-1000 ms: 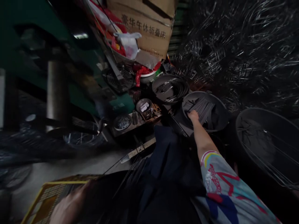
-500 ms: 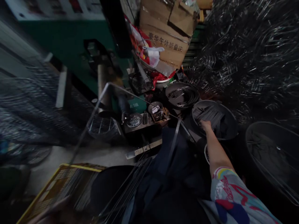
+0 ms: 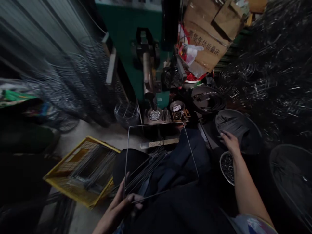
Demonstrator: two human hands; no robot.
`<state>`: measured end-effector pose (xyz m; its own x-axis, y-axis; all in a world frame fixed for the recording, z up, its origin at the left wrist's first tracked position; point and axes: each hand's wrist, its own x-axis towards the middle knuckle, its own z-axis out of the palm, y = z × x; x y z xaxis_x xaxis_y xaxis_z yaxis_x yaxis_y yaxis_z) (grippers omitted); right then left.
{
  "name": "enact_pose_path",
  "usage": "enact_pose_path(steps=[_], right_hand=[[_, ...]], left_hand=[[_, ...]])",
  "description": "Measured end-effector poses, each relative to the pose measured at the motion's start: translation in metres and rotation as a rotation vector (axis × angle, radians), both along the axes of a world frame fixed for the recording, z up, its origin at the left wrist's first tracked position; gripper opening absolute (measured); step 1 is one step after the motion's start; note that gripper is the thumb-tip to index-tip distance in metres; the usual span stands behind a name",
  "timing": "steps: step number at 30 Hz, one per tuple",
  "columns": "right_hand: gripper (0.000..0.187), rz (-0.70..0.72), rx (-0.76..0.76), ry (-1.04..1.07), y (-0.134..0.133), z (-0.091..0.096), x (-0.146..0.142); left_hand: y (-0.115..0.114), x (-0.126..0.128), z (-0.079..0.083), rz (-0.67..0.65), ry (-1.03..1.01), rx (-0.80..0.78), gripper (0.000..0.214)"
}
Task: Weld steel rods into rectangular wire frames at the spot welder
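Observation:
My left hand [image 3: 122,204] is closed on the near corner of a thin rectangular wire frame [image 3: 187,143], which it holds up over my dark-trousered lap. My right hand [image 3: 229,140] reaches out to a round black basin [image 3: 253,130] of dark metal strips and rests on its near rim; its fingers are curled, and I cannot make out whether they hold a strip. A small round bowl of tiny metal parts [image 3: 226,165] sits just under that forearm.
A yellow crate [image 3: 73,162] with straight wires lies at the lower left. A green machine [image 3: 136,48] with a vertical post stands ahead, with small dishes of parts at its foot. Another black basin [image 3: 207,97], a cardboard box [image 3: 207,35] and heaps of wire goods crowd the right.
My left hand has lifted the wire frame from the crate side to in front of me. My right hand has drawn back slightly toward the basin's near rim. My view has swung left.

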<state>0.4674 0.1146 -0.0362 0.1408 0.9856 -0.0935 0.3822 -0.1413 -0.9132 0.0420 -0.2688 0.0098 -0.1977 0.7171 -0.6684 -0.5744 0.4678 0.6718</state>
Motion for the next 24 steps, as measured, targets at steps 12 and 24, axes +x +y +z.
enact_pose_path(steps=[12, 24], right_hand=[[0.059, 0.581, 0.170, -0.339, -0.051, 0.106, -0.074], [0.063, 1.230, 0.409, -0.507, -0.103, 0.107, -0.155]], left_hand=[[-0.025, -0.009, -0.021, 0.227, 0.046, 0.100, 0.107], [-0.008, -0.006, -0.022, 0.134, -0.043, 0.146, 0.109]])
